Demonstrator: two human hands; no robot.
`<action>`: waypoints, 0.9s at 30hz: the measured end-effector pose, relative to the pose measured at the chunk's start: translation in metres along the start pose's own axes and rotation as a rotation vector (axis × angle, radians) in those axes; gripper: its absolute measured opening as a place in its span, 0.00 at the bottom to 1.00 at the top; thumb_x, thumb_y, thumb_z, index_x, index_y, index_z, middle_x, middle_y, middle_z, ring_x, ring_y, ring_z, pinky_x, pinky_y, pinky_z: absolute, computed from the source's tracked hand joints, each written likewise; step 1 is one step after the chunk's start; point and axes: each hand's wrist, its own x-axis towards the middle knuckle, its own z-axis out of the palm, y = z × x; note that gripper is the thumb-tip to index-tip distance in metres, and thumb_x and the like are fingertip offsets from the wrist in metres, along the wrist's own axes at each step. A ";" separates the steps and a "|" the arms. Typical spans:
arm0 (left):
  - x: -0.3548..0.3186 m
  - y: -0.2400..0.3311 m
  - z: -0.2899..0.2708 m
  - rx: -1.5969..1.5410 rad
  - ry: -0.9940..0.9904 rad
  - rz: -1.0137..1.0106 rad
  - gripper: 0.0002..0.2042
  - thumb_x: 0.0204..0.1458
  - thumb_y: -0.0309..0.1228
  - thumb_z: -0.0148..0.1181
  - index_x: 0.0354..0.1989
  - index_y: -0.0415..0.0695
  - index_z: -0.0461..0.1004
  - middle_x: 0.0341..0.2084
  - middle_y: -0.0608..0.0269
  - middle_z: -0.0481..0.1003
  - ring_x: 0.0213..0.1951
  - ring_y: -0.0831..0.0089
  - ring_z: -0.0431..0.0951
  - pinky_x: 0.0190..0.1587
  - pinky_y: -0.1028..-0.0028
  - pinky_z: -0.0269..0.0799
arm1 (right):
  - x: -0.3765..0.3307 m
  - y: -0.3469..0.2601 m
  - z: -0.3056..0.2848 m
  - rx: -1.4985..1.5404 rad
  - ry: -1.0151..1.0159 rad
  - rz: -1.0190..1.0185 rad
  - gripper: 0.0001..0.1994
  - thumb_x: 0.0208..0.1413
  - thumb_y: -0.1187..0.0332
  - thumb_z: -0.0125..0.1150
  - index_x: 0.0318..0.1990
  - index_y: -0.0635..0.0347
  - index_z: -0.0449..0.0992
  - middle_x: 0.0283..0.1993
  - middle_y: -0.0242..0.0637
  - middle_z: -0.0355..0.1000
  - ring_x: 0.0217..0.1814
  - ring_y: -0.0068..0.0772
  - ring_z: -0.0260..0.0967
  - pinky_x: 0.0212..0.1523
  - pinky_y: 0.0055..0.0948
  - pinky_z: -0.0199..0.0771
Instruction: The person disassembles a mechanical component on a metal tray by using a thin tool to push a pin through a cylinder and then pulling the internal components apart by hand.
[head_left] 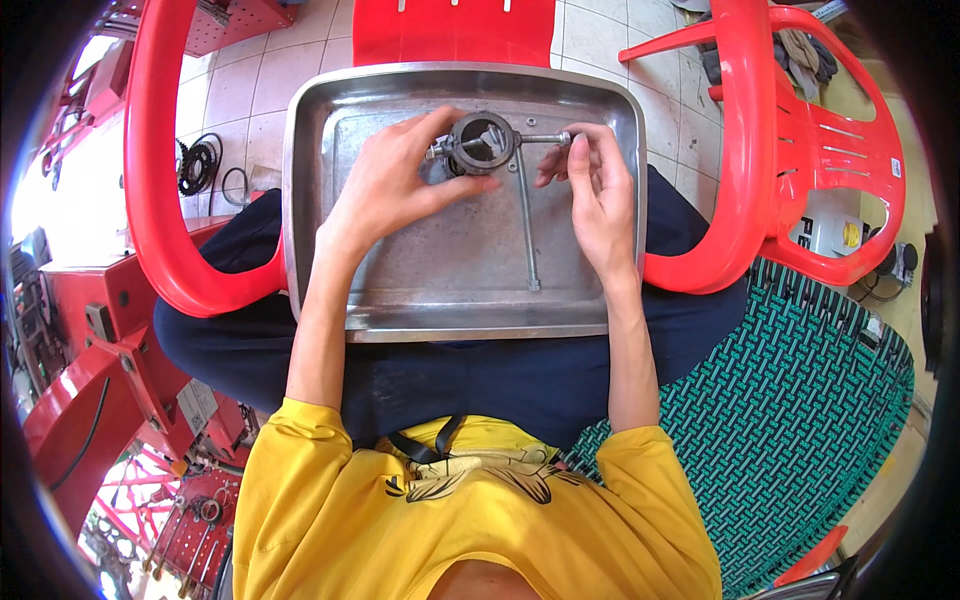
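Note:
Over the steel tray (430, 275), my left hand (392, 182) curls its thumb and fingers round a dark, hollow metal ring part (478, 171). A threaded bolt (543, 139) sticks out of the ring's right side. At that bolt's outer end, my right hand (602, 200) has its thumb and fingertips closed on the tip. A shorter bolt end shows on the left, beside my left fingers. Below the ring, a long thin metal rod (527, 225) lies in the tray, its upper end close to the ring.
Across my lap rests the tray, between the arms of a red plastic chair (745, 150). Another red chair (835, 160) stands at the right, near a green woven seat (760, 430). Red metal equipment (110, 320) fills the left side; a black coiled chain (197, 168) lies on the tiled floor.

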 end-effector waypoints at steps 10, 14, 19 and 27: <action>-0.001 0.002 -0.004 0.029 0.017 0.037 0.34 0.45 0.48 0.78 0.56 0.37 0.76 0.45 0.43 0.82 0.48 0.49 0.84 0.53 0.58 0.78 | 0.000 -0.002 0.001 -0.133 0.039 -0.028 0.14 0.74 0.59 0.55 0.47 0.64 0.73 0.31 0.36 0.78 0.36 0.25 0.80 0.43 0.28 0.77; -0.001 0.006 -0.005 0.041 0.034 0.042 0.34 0.43 0.43 0.80 0.55 0.33 0.78 0.44 0.43 0.83 0.47 0.55 0.85 0.55 0.60 0.77 | 0.001 -0.001 0.002 -0.104 0.043 -0.058 0.14 0.73 0.59 0.57 0.48 0.63 0.74 0.32 0.36 0.79 0.39 0.26 0.81 0.44 0.28 0.77; -0.001 0.005 -0.005 0.022 0.010 0.039 0.34 0.43 0.43 0.80 0.55 0.33 0.78 0.44 0.43 0.83 0.47 0.55 0.85 0.54 0.60 0.77 | 0.001 -0.001 -0.003 -0.175 -0.016 0.022 0.13 0.72 0.61 0.59 0.48 0.64 0.75 0.33 0.37 0.81 0.40 0.28 0.82 0.45 0.28 0.77; -0.001 0.004 -0.003 0.033 0.022 0.050 0.32 0.43 0.42 0.80 0.54 0.34 0.78 0.43 0.44 0.83 0.47 0.54 0.85 0.53 0.60 0.77 | 0.002 0.001 -0.004 -0.205 0.021 -0.033 0.11 0.70 0.62 0.61 0.48 0.62 0.77 0.33 0.37 0.81 0.41 0.28 0.83 0.46 0.28 0.77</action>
